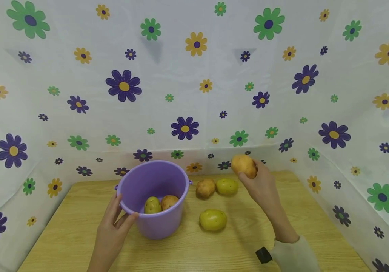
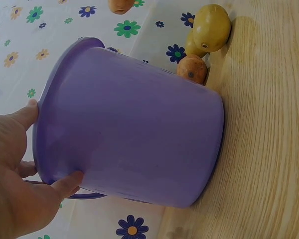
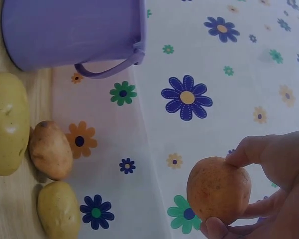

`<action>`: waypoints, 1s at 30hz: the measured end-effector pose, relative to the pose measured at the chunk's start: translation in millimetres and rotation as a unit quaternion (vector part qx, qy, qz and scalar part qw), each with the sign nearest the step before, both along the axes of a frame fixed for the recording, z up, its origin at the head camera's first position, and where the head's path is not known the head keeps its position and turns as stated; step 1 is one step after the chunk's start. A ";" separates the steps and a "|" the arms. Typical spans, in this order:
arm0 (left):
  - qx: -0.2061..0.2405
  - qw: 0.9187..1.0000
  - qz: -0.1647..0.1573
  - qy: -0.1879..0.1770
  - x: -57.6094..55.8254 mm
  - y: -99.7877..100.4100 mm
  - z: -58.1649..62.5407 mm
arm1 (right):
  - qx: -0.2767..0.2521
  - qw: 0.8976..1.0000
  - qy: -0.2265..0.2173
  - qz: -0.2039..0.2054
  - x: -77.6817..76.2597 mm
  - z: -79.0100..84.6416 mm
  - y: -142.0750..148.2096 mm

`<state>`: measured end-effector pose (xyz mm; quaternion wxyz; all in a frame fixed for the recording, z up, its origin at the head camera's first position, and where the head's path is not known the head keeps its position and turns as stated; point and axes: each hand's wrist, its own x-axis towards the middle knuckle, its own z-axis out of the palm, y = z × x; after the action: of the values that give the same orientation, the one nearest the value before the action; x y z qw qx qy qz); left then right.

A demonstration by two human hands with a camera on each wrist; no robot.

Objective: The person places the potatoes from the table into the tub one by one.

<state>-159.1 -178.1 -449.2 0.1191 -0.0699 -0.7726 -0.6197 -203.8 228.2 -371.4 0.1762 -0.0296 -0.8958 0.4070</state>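
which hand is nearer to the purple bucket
Left. The left hand holds the purple bucket at its rim; the right hand is away to its right, holding a potato above the table.

In the head view, with the dial centred on the purple bucket (image 1: 160, 228), entry from above is afforded between 1 and 5 o'clock; at 8, the rim (image 1: 153, 215) is blocked by the left hand (image 1: 113, 223). Low passage is obstructed at 3 by two potatoes (image 1: 205, 188), at 4 by a nearer potato (image 1: 212, 220), at 12 by the flowered sheet (image 1: 160, 145).

The purple bucket (image 1: 159, 226) hides the lower parts of 2 potatoes (image 1: 152, 205) inside.
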 end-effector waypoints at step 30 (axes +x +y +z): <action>-0.001 1.000 -0.001 0.003 -0.3 -1.0 -0.6 | 0.011 1.000 0.005 -0.006 -0.1 14.4 -2.4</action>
<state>-159.4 -179.1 -449.8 0.1204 -0.0729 -0.7729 -0.6188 -203.9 225.8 -357.0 0.1831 -0.0315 -0.8993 0.3960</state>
